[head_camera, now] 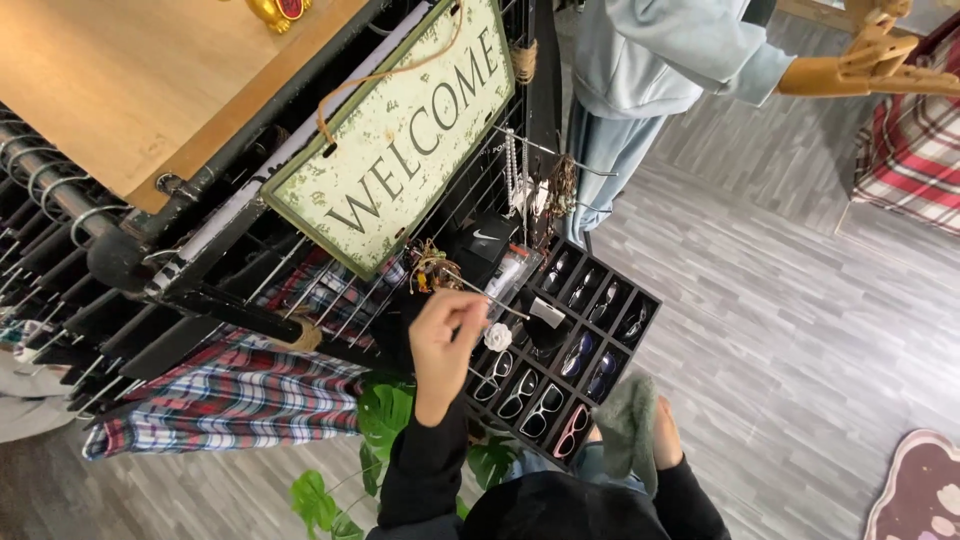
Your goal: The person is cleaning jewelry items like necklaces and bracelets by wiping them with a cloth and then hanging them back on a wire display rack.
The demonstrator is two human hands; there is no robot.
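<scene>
Left hand (445, 335), center frame, is pinched shut on a thin metal display hook (490, 298) w/ a white flower pin (497, 337) just below. Right hand (640, 430), lower right, grips a grey-green fuzzy cloth (628, 425). Looks mid-hang imo; needs steady fingertips next.

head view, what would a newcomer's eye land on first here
Likely the big pale hanging sign on a cord at upper centre, tilted across a black wire rack. Just below it, the left hand pinches a thin metal hook on the rack, beside a black compartment tray of glasses. Lower right, the right hand holds something grey and fluffy, and plaid fabric hangs at lower left.
</scene>
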